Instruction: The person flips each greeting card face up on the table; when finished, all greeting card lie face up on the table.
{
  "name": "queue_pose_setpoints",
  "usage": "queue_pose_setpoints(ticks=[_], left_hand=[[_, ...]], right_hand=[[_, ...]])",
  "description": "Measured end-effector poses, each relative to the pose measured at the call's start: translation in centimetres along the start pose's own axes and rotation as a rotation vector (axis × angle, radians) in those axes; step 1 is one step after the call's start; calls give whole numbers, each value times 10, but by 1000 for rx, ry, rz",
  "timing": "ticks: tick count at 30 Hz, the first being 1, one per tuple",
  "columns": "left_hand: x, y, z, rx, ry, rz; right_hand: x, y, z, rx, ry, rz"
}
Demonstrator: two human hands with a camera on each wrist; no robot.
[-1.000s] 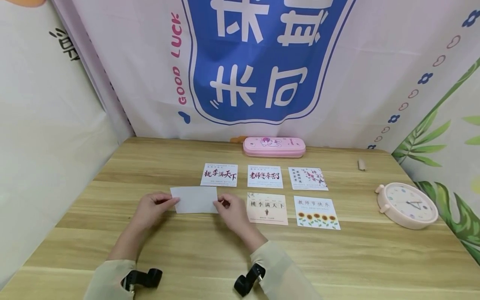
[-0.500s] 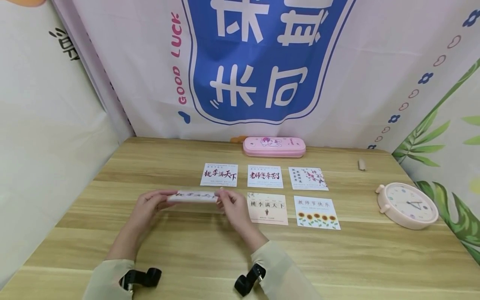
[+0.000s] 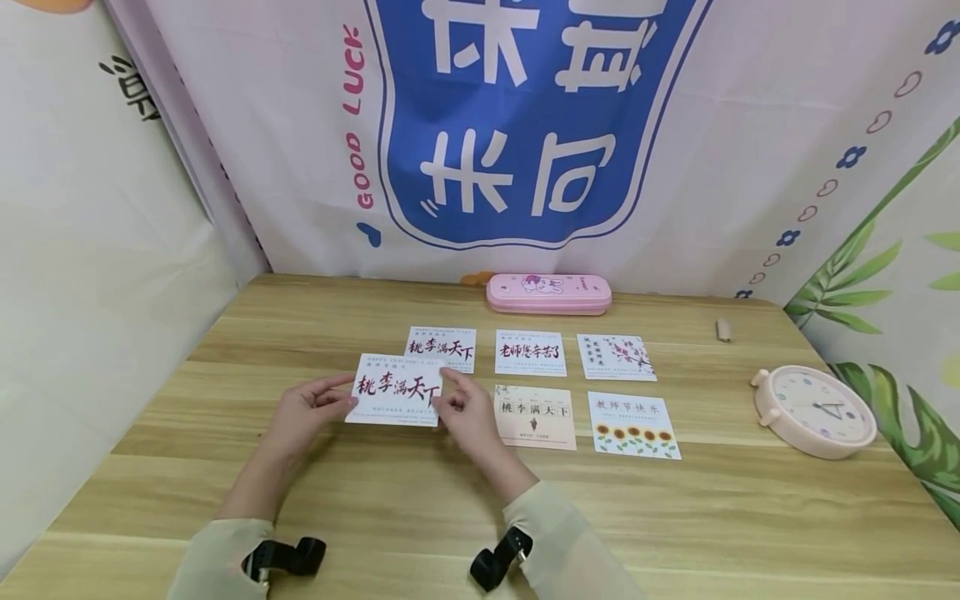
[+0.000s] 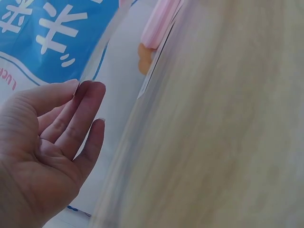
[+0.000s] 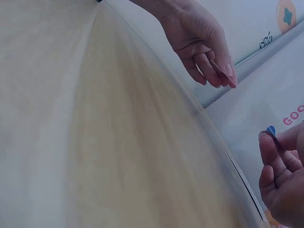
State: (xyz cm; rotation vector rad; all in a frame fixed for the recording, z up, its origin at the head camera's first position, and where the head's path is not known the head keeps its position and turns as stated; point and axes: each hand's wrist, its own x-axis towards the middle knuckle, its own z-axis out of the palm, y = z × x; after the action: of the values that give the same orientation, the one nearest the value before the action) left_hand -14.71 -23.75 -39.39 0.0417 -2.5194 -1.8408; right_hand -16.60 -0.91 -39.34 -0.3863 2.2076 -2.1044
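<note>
A white card (image 3: 396, 390) with dark red brush characters is held above the table, tilted with its printed face toward the head camera. My left hand (image 3: 309, 414) pinches its left edge between thumb and fingers. At the opposite edge, my right hand (image 3: 471, 417) pinches the card too. The left wrist view shows the left hand (image 4: 59, 126) with thumb and fingertips together on the thin card edge. Just behind the held card lies a similar card (image 3: 442, 343), partly covered by it in the head view.
Several other printed cards lie in two rows: a red-lettered card (image 3: 530, 353), a blossom card (image 3: 617, 357), a beige card (image 3: 534, 418) and a sunflower card (image 3: 633, 426). A pink pencil case (image 3: 549, 295) stands at the back. Rightward are a small beige object (image 3: 723, 330) and a clock (image 3: 814, 411).
The held card has turned over between both hands: its blank side faced the camera, then it was nearly edge-on, and now the printed face shows. The other cards have not moved.
</note>
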Motion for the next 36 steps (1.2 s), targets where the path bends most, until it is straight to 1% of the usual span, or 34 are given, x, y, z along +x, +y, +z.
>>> queue_pose_setpoints(ticks=[5, 8, 10, 12, 13, 15, 18, 20, 23, 27, 30, 33, 36], left_hand=[[0, 0, 2, 44, 27, -26], [0, 1, 4, 50, 38, -23], [0, 3, 5, 48, 38, -23], [0, 4, 7, 41, 25, -5], [0, 5, 7, 52, 14, 7], [0, 6, 9, 91, -14, 28], [-1, 9, 13, 168, -57, 69], [-2, 10, 16, 185, -79, 77], [-5, 12, 21, 180, -91, 97], [-9, 14, 26, 170, -78, 150], [-12, 15, 29, 175, -66, 187], [-13, 14, 32, 162, -74, 189], [-13, 11, 34, 179, -81, 178]], right_hand=[[5, 17, 1, -39, 33, -1], [5, 19, 2, -51, 60, -1], [3, 14, 1, -50, 66, 12], [2, 11, 0, -59, 55, 30], [2, 10, 0, -64, 42, 35], [1, 7, -1, -99, 11, 36], [-1, 7, -2, -137, -47, 11], [-3, 3, -3, -184, -70, 1], [-8, 0, -5, -292, -81, 2], [-12, -3, -10, -430, -50, -23], [-15, -1, -12, -476, -23, -33], [-17, 3, -14, -537, -2, -36], [-19, 7, -15, -626, 17, -49]])
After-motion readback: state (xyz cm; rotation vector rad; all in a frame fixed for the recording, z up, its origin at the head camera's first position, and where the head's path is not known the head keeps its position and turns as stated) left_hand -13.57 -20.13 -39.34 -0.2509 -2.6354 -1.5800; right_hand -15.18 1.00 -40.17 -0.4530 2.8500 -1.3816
